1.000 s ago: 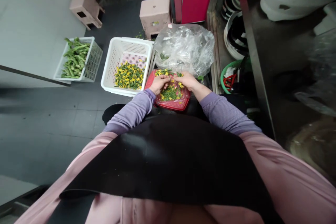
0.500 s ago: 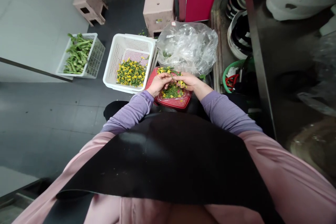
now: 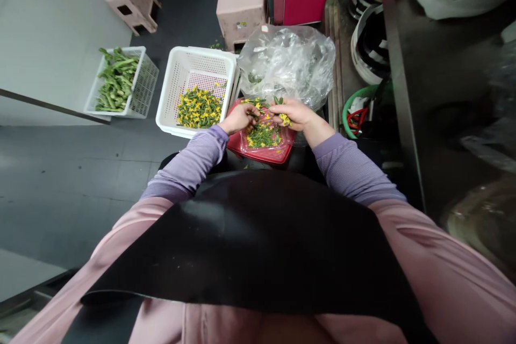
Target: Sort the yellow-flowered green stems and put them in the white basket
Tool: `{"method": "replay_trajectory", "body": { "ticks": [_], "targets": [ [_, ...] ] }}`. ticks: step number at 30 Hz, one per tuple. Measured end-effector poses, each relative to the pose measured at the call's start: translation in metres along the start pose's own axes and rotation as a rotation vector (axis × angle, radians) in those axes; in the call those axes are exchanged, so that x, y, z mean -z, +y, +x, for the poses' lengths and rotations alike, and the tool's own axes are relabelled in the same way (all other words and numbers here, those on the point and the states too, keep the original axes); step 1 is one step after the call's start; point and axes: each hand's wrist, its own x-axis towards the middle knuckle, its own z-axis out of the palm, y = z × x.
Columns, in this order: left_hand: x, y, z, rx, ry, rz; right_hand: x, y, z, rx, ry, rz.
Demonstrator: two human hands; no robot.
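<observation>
My right hand is closed around several small yellow flowers with green stems, and a green end pokes up past its fingertips. Just to its left, my left hand has its fingers curled in a pinch; whatever they hold is too small to make out. The hands are slightly apart. Below them, thin green stems and yellow bits lie in a clear plastic tray on a red lid-like surface. Left of that stands a white perforated basket holding a heap of yellow-flowered green pieces.
A crumpled clear plastic bag lies beyond the red surface. Another white basket of thick green stalks stands farther left. Two pink stools are at the back. A green tub and a metal counter edge border the right.
My hands were together over the tray and have drawn apart, the left one moving left, the right one right. The right hand keeps its flowers. The view has shifted slightly.
</observation>
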Motion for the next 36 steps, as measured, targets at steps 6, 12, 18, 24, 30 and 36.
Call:
{"method": "replay_trajectory", "body": {
  "ticks": [6, 12, 18, 24, 30, 36],
  "targets": [
    [-0.034, -0.011, 0.008, 0.016, -0.081, 0.848, -0.002, -0.001, 0.003, -0.013, 0.011, 0.076],
    [-0.046, -0.02, 0.018, -0.016, -0.018, 0.833, -0.003, -0.001, 0.005, -0.048, 0.114, 0.117],
    [-0.024, -0.015, 0.013, 0.124, 0.088, 0.181, -0.005, 0.002, 0.01, -0.091, 0.216, 0.161],
    [-0.016, 0.002, -0.008, 0.201, 0.006, -0.626, -0.001, 0.026, 0.02, -0.011, 0.288, 0.004],
    [-0.024, 0.011, -0.02, 0.233, -0.047, -0.811, 0.004, 0.039, 0.027, 0.045, 0.219, -0.077],
    [-0.025, 0.018, -0.026, 0.255, -0.014, -0.968, 0.004, 0.039, 0.029, 0.099, 0.267, -0.01]
  ]
}}
